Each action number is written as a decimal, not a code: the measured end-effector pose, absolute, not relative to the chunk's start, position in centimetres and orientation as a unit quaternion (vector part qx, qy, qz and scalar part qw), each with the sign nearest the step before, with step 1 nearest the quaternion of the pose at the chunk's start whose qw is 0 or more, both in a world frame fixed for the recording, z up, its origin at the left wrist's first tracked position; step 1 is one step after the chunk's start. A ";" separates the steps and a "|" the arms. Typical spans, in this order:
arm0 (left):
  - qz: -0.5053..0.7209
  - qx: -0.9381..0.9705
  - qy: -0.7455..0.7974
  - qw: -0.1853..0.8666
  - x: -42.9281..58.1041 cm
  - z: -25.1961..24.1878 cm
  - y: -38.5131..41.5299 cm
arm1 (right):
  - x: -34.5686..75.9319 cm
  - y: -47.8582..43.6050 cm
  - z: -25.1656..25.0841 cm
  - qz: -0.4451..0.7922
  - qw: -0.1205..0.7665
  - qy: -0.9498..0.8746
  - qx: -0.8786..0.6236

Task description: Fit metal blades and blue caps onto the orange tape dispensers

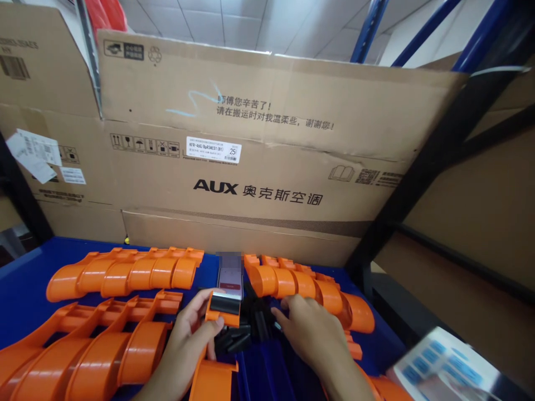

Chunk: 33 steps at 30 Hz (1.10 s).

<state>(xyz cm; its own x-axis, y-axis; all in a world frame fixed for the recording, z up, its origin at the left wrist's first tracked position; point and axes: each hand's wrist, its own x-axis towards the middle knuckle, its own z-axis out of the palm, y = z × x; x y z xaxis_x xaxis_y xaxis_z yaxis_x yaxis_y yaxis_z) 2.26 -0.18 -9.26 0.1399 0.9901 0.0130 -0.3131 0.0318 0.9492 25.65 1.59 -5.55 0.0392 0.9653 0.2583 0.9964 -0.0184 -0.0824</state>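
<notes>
Orange curved parts (115, 278) lie in a row on the blue table (25, 270), to the left of the phone (229, 278). A second row of orange parts (102, 359) lies left of the phone too, but nearer to the person. If the left arm swings out, it could bump this near row and mess it up.

Next comes the left hand (194, 328), just on the near side of the phone. Its thumb and fingers pinch an orange holder (223, 318) with a black strip (225, 304) and a toothed edge. Those teeth look sharp, so a finger that slips could get scratched. A loose pinch could let the holder drop.

Black parts (234, 338) lie in a heap, nearer than the phone and partly to its right. Digging too fast could scatter them. The right hand (311, 323) is over the heap's right side, to the right of the phone, with its fingers bent. I cannot tell if it grips anything. So the holder sits in the left hand, and to the left of the right hand, not touching it. More orange parts lie farther right of the phone.
</notes>
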 end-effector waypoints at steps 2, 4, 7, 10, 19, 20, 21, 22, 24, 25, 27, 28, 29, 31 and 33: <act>0.539 0.449 0.379 0.604 2.4 -8.9 -0.5 | 25.6 1.7 -5.7 -0.062 0.114 -0.684 -0.717; 0.541 0.453 0.374 0.602 2.5 -8.7 -0.7 | 25.6 1.8 -5.7 -0.055 0.099 -0.682 -0.722; 0.536 0.453 0.368 0.610 2.5 -8.9 -0.6 | 25.5 1.8 -5.3 -0.050 0.082 -0.683 -0.724; 0.524 0.448 0.365 0.625 2.4 -9.2 -0.3 | 25.4 1.7 -4.7 -0.036 0.092 -0.675 -0.731; 0.533 0.458 0.364 0.611 2.7 -9.0 -0.5 | 24.7 1.8 -3.8 0.080 0.339 -0.709 -0.613; 0.536 0.464 0.363 0.605 2.7 -9.0 -0.5 | 24.3 1.8 -3.9 0.125 0.382 -0.712 -0.576; 0.538 0.469 0.362 0.600 2.7 -8.9 -0.5 | 24.0 1.6 -3.9 0.166 0.416 -0.710 -0.544; 0.540 0.472 0.362 0.596 2.7 -8.9 -0.5 | 23.6 1.5 -3.9 0.198 0.440 -0.706 -0.519; 0.543 0.474 0.365 0.590 2.7 -8.8 -0.4 | 22.8 1.1 -4.0 0.235 0.462 -0.702 -0.488; 0.545 0.472 0.367 0.588 2.7 -8.7 -0.4 | 22.5 0.9 -4.0 0.243 0.464 -0.703 -0.480; 0.550 0.461 0.371 0.589 2.6 -8.7 -0.3 | 21.9 0.5 -3.9 0.249 0.453 -0.714 -0.472; 0.553 0.453 0.372 0.592 2.6 -8.7 -0.2 | 21.7 0.4 -3.9 0.248 0.445 -0.721 -0.469; 0.556 0.445 0.371 0.596 2.5 -8.7 -0.2 | 21.5 0.2 -3.8 0.246 0.438 -0.729 -0.466; 0.563 0.429 0.370 0.601 2.5 -8.7 -0.1 | 21.2 0.0 -3.6 0.233 0.426 -0.743 -0.460; 0.570 0.424 0.369 0.600 2.5 -8.7 0.0 | 21.1 -0.3 -3.3 0.215 0.415 -0.758 -0.455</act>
